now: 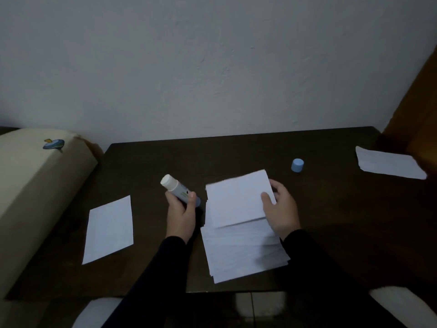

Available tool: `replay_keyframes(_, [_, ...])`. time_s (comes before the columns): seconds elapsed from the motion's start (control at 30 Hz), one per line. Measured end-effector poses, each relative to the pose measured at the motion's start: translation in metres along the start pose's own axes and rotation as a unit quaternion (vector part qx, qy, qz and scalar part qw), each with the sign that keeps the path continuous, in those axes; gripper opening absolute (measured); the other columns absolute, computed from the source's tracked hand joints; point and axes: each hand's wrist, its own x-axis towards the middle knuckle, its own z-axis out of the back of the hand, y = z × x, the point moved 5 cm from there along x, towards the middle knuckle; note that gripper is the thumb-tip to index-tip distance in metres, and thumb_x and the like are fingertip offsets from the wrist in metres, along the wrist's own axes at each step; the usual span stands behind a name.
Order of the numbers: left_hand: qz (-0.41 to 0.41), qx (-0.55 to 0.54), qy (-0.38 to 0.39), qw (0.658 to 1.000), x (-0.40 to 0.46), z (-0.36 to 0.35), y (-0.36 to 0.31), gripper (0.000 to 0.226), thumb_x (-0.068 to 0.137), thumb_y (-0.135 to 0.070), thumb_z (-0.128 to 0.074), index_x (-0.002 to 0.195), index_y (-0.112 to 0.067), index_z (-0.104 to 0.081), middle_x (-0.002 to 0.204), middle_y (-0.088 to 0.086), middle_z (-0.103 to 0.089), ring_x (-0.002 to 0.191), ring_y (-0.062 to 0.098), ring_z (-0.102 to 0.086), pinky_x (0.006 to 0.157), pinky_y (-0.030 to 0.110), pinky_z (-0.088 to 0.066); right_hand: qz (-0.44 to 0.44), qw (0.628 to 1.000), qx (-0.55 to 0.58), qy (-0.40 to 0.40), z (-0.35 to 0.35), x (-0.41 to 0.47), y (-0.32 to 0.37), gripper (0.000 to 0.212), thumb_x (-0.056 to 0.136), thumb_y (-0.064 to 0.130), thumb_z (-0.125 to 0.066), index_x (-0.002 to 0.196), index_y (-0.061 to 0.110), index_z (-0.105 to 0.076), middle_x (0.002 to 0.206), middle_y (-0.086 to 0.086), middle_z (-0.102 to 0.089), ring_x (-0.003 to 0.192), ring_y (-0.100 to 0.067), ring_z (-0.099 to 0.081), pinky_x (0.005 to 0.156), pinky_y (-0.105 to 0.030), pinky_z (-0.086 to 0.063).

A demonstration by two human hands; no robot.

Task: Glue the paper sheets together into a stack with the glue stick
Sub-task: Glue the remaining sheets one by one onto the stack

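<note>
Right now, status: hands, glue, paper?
Left hand grips uncapped white glue stick. Right hand pinches top white paper sheet over stack. Blue cap aside.

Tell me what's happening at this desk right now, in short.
A person is gluing paper sheets at a dark table. The left hand grips an uncapped glue stick; its blue cap stands apart, farther back on the table. The right hand holds one sheet by its right edge, lifted over the pile of sheets. A single sheet lies to the left, and another piece of paper lies at the far right.
</note>
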Motion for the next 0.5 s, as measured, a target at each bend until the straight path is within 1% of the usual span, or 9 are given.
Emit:
replay_keyframes(0.07, [0.008, 0.006, -0.006, 1.000, -0.001, 0.000, 0.001, 0.035, 0.098, -0.029, -0.051, 0.127, -0.023, -0.031, 0.108, -0.012, -0.049, 0.103, 0.007, -0.047, 0.088, 0.030, -0.039, 0.004, 0.997, -0.075, -0.001, 0.001, -0.007, -0.010, 0.042, 0.097, 0.013, -0.052, 0.137, 0.018, -0.045, 0.132, 0.000, -0.055, 0.120, -0.015, -0.051, 0.099, -0.028, -0.043])
replay_keyframes(0.1, [0.012, 0.009, -0.010, 1.000, -0.001, -0.001, 0.001, 0.038, 0.098, -0.029, -0.051, 0.129, -0.022, -0.031, 0.112, -0.010, -0.048, 0.105, 0.008, -0.046, 0.089, 0.030, -0.039, 0.016, 0.989, -0.149, -0.009, 0.002, -0.008, -0.013, 0.045, 0.096, 0.016, -0.052, 0.140, 0.020, -0.042, 0.134, 0.000, -0.052, 0.123, -0.016, -0.048, 0.102, -0.030, -0.041])
replay_keyframes(0.17, [0.016, 0.012, -0.016, 1.000, 0.000, -0.001, 0.002, 0.036, 0.097, -0.030, -0.052, 0.126, -0.026, -0.031, 0.108, -0.013, -0.049, 0.105, 0.008, -0.047, 0.090, 0.032, -0.042, 0.059, 0.947, -0.312, -0.040, 0.005, -0.010, -0.014, 0.053, 0.095, 0.027, -0.054, 0.145, 0.025, -0.034, 0.138, 0.000, -0.042, 0.127, -0.017, -0.039, 0.106, -0.034, -0.036])
replay_keyframes(0.2, [0.019, 0.015, -0.018, 1.000, 0.001, 0.000, 0.004, 0.034, 0.097, -0.031, -0.053, 0.122, -0.030, -0.030, 0.103, -0.017, -0.048, 0.103, 0.008, -0.049, 0.091, 0.034, -0.045, 0.090, 0.925, -0.366, -0.049, 0.005, -0.011, -0.011, 0.056, 0.095, 0.032, -0.053, 0.146, 0.027, -0.031, 0.139, 0.001, -0.038, 0.129, -0.016, -0.035, 0.107, -0.034, -0.033])
replay_keyframes(0.23, [0.022, 0.017, -0.020, 0.999, 0.002, 0.000, 0.005, 0.032, 0.096, -0.032, -0.053, 0.119, -0.033, -0.029, 0.101, -0.020, -0.048, 0.101, 0.009, -0.051, 0.092, 0.038, -0.048, 0.121, 0.910, -0.396, -0.035, 0.002, -0.012, -0.008, 0.056, 0.095, 0.038, -0.051, 0.146, 0.029, -0.030, 0.141, 0.003, -0.035, 0.131, -0.015, -0.031, 0.107, -0.034, -0.029])
replay_keyframes(0.3, [0.029, 0.020, -0.019, 0.999, 0.003, 0.001, 0.007, 0.032, 0.096, -0.035, -0.054, 0.117, -0.035, -0.030, 0.102, -0.018, -0.049, 0.101, 0.011, -0.054, 0.092, 0.047, -0.052, 0.166, 0.888, -0.427, 0.046, -0.012, -0.015, -0.007, 0.054, 0.095, 0.047, -0.045, 0.146, 0.031, -0.032, 0.146, 0.006, -0.031, 0.136, -0.013, -0.024, 0.110, -0.033, -0.022])
replay_keyframes(0.33, [0.030, 0.021, -0.018, 0.999, 0.002, 0.000, 0.006, 0.032, 0.096, -0.035, -0.054, 0.117, -0.034, -0.031, 0.102, -0.017, -0.049, 0.101, 0.011, -0.053, 0.092, 0.047, -0.052, 0.174, 0.875, -0.442, 0.088, -0.020, -0.016, -0.009, 0.054, 0.095, 0.050, -0.043, 0.145, 0.031, -0.034, 0.148, 0.008, -0.030, 0.138, -0.012, -0.021, 0.112, -0.034, -0.018])
replay_keyframes(0.4, [0.026, 0.021, -0.017, 0.999, 0.001, -0.001, 0.004, 0.031, 0.096, -0.033, -0.054, 0.118, -0.031, -0.031, 0.104, -0.015, -0.049, 0.100, 0.009, -0.051, 0.095, 0.044, -0.050, 0.170, 0.857, -0.467, 0.135, -0.027, -0.017, -0.014, 0.054, 0.095, 0.054, -0.040, 0.144, 0.031, -0.037, 0.150, 0.009, -0.030, 0.139, -0.011, -0.020, 0.113, -0.033, -0.015])
replay_keyframes(0.5, [0.026, 0.017, -0.015, 0.999, 0.000, -0.001, 0.001, 0.034, 0.096, -0.030, -0.054, 0.123, -0.027, -0.033, 0.112, -0.009, -0.048, 0.104, 0.009, -0.047, 0.093, 0.035, -0.045, 0.157, 0.860, -0.465, 0.141, -0.027, -0.016, -0.012, 0.053, 0.095, 0.052, -0.043, 0.142, 0.030, -0.041, 0.146, 0.009, -0.034, 0.136, -0.011, -0.025, 0.113, -0.032, -0.018])
